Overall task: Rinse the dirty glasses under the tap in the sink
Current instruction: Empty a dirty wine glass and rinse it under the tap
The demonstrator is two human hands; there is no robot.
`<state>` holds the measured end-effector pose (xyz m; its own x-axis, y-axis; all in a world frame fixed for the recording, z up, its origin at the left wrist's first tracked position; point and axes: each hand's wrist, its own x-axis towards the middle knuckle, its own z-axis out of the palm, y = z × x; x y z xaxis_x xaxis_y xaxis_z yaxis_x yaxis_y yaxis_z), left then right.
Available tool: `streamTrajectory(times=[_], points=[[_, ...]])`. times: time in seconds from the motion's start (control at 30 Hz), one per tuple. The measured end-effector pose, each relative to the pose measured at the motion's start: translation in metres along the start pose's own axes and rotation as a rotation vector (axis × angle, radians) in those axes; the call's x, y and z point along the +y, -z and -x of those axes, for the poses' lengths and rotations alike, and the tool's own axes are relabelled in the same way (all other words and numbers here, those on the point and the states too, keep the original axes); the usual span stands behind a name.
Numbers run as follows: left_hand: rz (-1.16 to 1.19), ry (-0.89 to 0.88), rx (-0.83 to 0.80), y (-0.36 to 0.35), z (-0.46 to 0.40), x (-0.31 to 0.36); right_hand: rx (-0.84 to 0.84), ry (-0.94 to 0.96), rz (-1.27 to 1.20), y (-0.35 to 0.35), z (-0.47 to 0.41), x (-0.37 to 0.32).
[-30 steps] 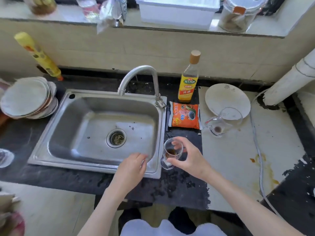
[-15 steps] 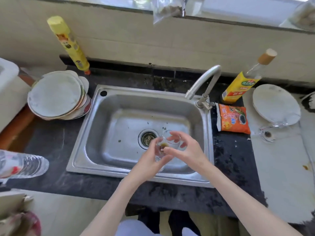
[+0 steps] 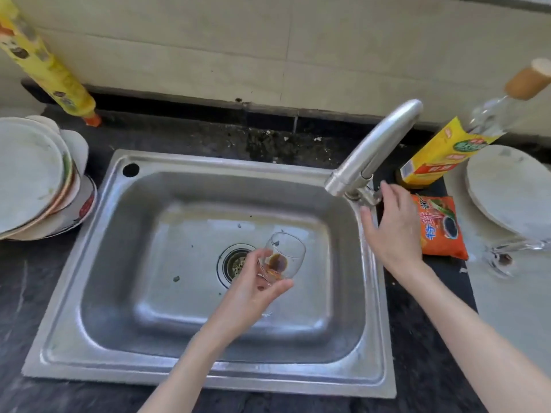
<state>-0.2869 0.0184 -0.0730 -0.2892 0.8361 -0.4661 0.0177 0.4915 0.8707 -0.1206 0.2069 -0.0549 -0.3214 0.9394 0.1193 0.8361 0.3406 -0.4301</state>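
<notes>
- The dark stone bench point(image 3: 44, 293) runs across the whole view, with a paler slab point(image 3: 512, 308) on its right side and a tiled wall point(image 3: 268, 55) behind.
- The steel sink point(image 3: 98, 263) is set into the bench; its basin holds a few dark specks and a round drain point(image 3: 231, 262) near the middle.
- A stack of white plates point(image 3: 32, 174) sits on the bench left of the sink, and a single white plate point(image 3: 507, 186) lies on the paler slab to the right.
- The curved steel tap point(image 3: 378, 147) rises from the sink's back right corner, its spout reaching over the basin; no water shows below it.
- A yellow-labelled bottle point(image 3: 441, 156) with a brown cap stands just right of the tap, and a yellow tube point(image 3: 44, 67) leans against the wall at far left.
- The right hand point(image 3: 393, 231) is spread, fingers loose, at the tap's base, its fingertips touching or almost touching the valve; it holds nothing.
- The left hand point(image 3: 253, 290) is closed around the lower part of a clear glass point(image 3: 286, 257), holding it tilted above the basin, just right of the drain.
- An orange packet point(image 3: 444, 231) lies flat beside the right hand.
- Brown residue sits in the bottom of the glass.
- A second clear glass point(image 3: 504, 257), blurred, lies on the paler slab near the single plate, with a brown spot inside.
</notes>
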Motion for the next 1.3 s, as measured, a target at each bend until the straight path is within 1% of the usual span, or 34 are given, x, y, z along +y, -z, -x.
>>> streamTrajectory(times=[0.1,0.2,0.3,0.37,0.43,0.53,0.63,0.8,0.97,1.03,1.13,1.3], points=[[0.046,0.019,0.007,-0.006,-0.009,-0.001,0.034,0.002,-0.059,-0.004,-0.010,0.009],[0.095,0.018,0.011,-0.011,-0.014,0.001,0.042,0.009,-0.060,-0.005,-0.010,0.013],[0.115,0.020,0.032,-0.014,-0.018,0.002,0.046,0.123,-0.018,-0.004,-0.006,0.013],[0.120,0.028,0.053,-0.015,-0.019,0.002,-0.011,0.217,0.076,-0.009,0.004,0.015],[0.125,0.038,0.061,-0.016,-0.019,0.001,-0.099,0.265,0.253,-0.020,0.016,0.015],[0.112,0.062,0.066,-0.016,-0.016,-0.002,-0.198,0.248,0.440,-0.032,0.023,0.011],[0.079,0.122,0.076,-0.015,-0.010,-0.006,-0.238,0.234,0.525,-0.034,0.025,0.008],[0.012,0.240,0.054,-0.016,-0.002,-0.007,-0.277,0.219,0.521,-0.033,0.029,0.012],[0.162,0.461,-0.006,-0.019,0.003,-0.002,-0.290,0.203,0.495,-0.034,0.030,0.012],[0.203,0.523,-0.029,-0.019,0.006,-0.001,-0.292,0.198,0.474,-0.033,0.031,0.012],[0.245,0.576,-0.054,-0.020,0.007,-0.002,-0.311,0.188,0.458,-0.030,0.032,0.012],[0.269,0.599,-0.074,-0.021,0.005,0.000,-0.357,0.165,0.423,-0.025,0.033,0.008]])
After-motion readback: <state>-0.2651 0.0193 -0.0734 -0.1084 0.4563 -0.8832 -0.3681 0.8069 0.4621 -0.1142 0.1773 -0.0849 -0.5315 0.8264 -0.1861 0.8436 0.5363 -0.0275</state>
